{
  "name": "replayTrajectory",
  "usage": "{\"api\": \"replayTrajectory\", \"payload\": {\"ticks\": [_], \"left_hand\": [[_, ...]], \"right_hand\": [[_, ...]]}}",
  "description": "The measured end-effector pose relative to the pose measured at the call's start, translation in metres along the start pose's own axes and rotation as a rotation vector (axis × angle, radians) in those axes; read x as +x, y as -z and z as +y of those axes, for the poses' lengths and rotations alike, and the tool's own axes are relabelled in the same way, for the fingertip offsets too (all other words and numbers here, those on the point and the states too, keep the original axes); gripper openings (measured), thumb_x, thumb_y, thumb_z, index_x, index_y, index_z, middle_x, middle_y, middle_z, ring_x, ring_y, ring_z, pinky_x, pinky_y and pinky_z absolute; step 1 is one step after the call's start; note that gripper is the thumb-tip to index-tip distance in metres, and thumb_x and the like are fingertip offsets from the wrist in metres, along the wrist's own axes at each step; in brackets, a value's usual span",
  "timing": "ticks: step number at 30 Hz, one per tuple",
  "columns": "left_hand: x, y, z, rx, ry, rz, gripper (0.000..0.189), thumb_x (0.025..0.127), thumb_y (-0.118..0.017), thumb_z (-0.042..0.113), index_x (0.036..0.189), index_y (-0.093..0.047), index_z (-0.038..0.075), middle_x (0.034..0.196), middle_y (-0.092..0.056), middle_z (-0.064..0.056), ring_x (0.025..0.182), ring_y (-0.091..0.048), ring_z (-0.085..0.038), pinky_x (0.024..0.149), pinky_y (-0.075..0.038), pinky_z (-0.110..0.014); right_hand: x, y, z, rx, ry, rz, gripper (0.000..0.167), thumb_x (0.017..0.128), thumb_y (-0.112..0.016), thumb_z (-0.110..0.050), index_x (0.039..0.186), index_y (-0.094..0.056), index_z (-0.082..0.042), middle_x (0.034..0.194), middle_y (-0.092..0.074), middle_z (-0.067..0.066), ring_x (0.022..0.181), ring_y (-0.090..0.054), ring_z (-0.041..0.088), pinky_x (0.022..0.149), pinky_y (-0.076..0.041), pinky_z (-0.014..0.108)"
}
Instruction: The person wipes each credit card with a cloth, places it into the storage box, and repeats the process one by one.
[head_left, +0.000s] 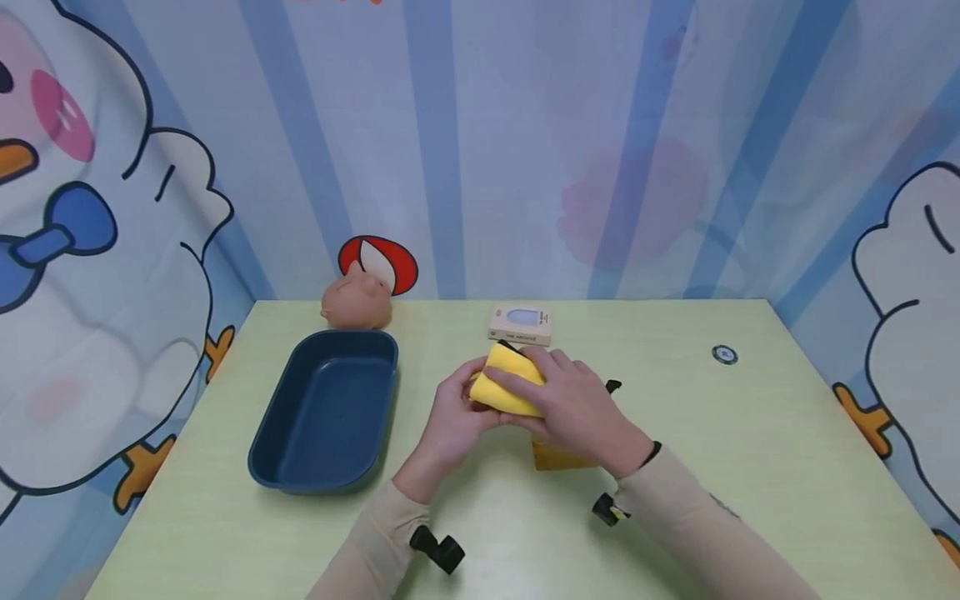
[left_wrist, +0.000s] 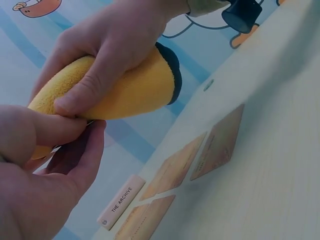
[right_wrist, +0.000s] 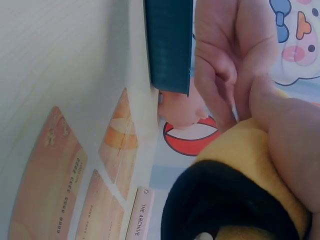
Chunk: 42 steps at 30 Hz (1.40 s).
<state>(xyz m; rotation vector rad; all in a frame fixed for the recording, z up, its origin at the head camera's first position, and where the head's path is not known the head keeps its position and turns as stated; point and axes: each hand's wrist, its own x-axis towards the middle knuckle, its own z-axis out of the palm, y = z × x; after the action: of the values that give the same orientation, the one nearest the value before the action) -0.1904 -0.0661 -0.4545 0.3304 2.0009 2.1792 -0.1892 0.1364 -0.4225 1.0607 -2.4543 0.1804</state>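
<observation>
Both hands hold a folded yellow cloth (head_left: 504, 385) with black trim, up over the middle of the table. My left hand (head_left: 456, 408) grips its left end, thumb on the near side and fingers curled beneath. A thin shiny edge shows between that thumb and fingers in the left wrist view; what it belongs to is hidden. The right hand (head_left: 581, 408) grips the cloth from the other side, its thumb (left_wrist: 87, 92) pressed across the yellow pile. In the right wrist view, the cloth's black edge (right_wrist: 187, 192) curves open around a small pale spot.
Several orange number-printed cards (right_wrist: 50, 185) lie under the hands. Behind them is a pale box (head_left: 520, 335) marked THE ARCHIVE. A deep blue tray (head_left: 258, 446) stands left, a pink piggy bank (head_left: 356, 302) behind it. A round chip (head_left: 724, 355) lies at right, before a cartoon-printed curtain.
</observation>
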Motion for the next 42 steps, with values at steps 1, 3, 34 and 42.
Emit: {"api": "replayTrajectory", "payload": {"ticks": [1,3,34,42], "left_hand": [[0.001,0.000,0.001,-0.005,-0.005,-0.003,0.075,0.089,-0.071,-0.018,0.155,-0.046,0.007,0.145,-0.060,-0.018,0.122,-0.065,-0.033,0.096,-0.060,-0.038],[0.001,-0.001,0.002,-0.014,-0.013,-0.007,0.076,0.088,-0.068,-0.021,0.155,-0.046,0.005,0.145,-0.059,-0.020,0.124,-0.064,-0.034,0.097,-0.060,-0.038],[-0.004,0.002,0.024,-0.097,0.058,0.113,0.065,0.086,-0.073,-0.018,0.143,-0.061,0.013,0.125,-0.065,-0.029,0.092,-0.076,-0.029,0.080,-0.065,-0.038],[-0.008,0.009,0.028,-0.101,0.067,0.103,0.062,0.088,-0.073,-0.015,0.143,-0.061,0.012,0.126,-0.066,-0.027,0.098,-0.076,-0.032,0.081,-0.065,-0.038]], "right_hand": [[0.000,0.000,0.000,0.002,0.003,-0.001,0.068,0.091,-0.079,-0.052,0.152,-0.057,-0.031,0.138,-0.056,0.020,0.096,-0.063,0.033,0.066,-0.059,0.045],[-0.001,0.000,0.001,0.002,0.010,0.005,0.068,0.092,-0.077,-0.054,0.153,-0.056,-0.032,0.138,-0.056,0.020,0.095,-0.063,0.033,0.065,-0.059,0.045],[-0.020,0.011,0.027,0.047,-0.062,0.084,0.053,0.091,-0.082,-0.027,0.141,-0.065,-0.026,0.132,-0.059,0.022,0.096,-0.064,0.036,0.065,-0.059,0.046],[-0.023,0.013,0.028,0.048,-0.092,0.078,0.055,0.092,-0.082,-0.030,0.144,-0.063,-0.027,0.131,-0.058,0.024,0.097,-0.063,0.037,0.066,-0.059,0.047]]}}
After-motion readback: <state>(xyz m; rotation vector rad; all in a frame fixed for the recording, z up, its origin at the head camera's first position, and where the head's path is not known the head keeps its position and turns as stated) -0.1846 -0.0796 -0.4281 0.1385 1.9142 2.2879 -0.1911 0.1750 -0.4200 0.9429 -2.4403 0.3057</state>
